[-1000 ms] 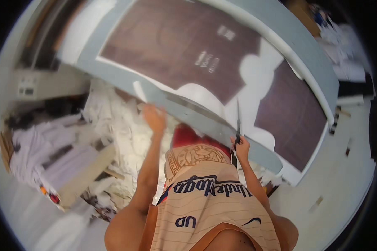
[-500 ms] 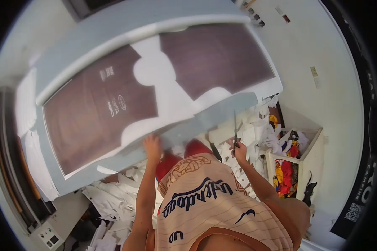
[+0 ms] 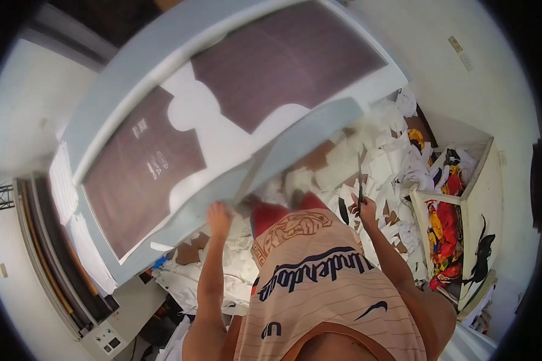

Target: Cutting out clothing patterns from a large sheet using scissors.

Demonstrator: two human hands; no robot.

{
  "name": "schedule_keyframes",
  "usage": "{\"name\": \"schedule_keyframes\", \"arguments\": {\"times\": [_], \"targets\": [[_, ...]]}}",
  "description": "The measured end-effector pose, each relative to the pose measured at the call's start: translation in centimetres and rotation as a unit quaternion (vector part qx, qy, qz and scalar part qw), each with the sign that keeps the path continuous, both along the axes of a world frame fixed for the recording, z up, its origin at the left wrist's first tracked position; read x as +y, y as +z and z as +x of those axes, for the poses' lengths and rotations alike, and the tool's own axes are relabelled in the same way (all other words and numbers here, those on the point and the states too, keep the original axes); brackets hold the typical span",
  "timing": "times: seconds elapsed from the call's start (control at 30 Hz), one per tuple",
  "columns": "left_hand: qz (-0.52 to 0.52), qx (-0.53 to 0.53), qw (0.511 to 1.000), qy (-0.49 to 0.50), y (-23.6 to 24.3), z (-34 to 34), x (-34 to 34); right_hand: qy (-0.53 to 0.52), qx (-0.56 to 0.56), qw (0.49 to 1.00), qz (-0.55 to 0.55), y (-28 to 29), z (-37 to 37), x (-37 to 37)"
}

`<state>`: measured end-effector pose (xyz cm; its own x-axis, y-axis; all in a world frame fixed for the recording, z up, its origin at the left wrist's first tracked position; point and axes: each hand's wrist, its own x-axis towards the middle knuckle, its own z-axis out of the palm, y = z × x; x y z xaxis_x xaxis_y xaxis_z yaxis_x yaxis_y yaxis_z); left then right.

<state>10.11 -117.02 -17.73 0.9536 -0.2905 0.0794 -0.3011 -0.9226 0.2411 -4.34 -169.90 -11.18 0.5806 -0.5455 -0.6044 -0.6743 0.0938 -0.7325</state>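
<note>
In my right hand [image 3: 365,209] is a pair of scissors [image 3: 361,174] with dark handles. Their long blades point up and away, over the scraps beside the table. My left hand [image 3: 219,218] is at the near edge of the grey-blue table [image 3: 310,133]. Its fingers are blurred, and whether they hold anything is unclear. A blurred pale strip [image 3: 256,171] slants across the table edge near this hand. Large white printed paper [image 3: 214,139] lies on the table, bearing dark maroon garment-shaped panels [image 3: 283,63]. Its far side ends in a rolled edge [image 3: 123,111].
White offcuts [image 3: 328,174] cover the floor around my legs. To the right stands a pale wooden bin [image 3: 442,197] holding colourful scraps [image 3: 445,240]. At the left is a machine with rollers [image 3: 54,253] and a control panel [image 3: 107,342]. A white wall [image 3: 433,42] rises beyond the table's right end.
My view has turned, shifting the bin and scissors rightward in the picture. The blurred pale strip now shows beside my left hand. My right hand still holds the scissors.
</note>
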Motion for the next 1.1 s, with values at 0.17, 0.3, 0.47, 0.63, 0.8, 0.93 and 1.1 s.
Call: {"name": "schedule_keyframes", "arguments": {"times": [0.17, 0.3, 0.47, 0.63, 0.8, 0.93, 1.1], "targets": [[-0.034, 0.141, 0.987, 0.071, 0.4, -1.5, -0.1, -0.045, -0.031, 0.998, 0.014, -0.8, -4.4, -3.4], [-0.159, 0.106, 0.973, 0.131, 3.5, -5.5, 0.2, -0.072, 0.017, 0.997, -0.005, -2.7, -7.3, -5.1], [-0.268, 0.114, 0.947, 0.134, 9.7, -9.9, 0.7, -0.128, 0.008, 0.991, 0.050, -5.3, -11.3, -5.0], [-0.425, 0.110, 0.890, 0.120, 11.8, -4.9, 1.0, -0.147, 0.075, 0.986, -0.002, -4.9, -13.4, -2.0], [-0.229, -0.066, 0.965, 0.114, 10.6, 12.0, 4.5, -0.143, 0.119, 0.980, -0.067, -4.1, -12.7, 1.0], [-0.210, -0.113, 0.970, 0.054, 7.5, 23.8, 4.0, -0.165, 0.057, 0.983, -0.059, -3.5, -11.2, 2.9], [-0.187, -0.156, 0.970, -0.026, 1.7, 30.4, 4.0, -0.211, 0.032, 0.976, -0.035, -0.9, -7.7, 4.3]]}}
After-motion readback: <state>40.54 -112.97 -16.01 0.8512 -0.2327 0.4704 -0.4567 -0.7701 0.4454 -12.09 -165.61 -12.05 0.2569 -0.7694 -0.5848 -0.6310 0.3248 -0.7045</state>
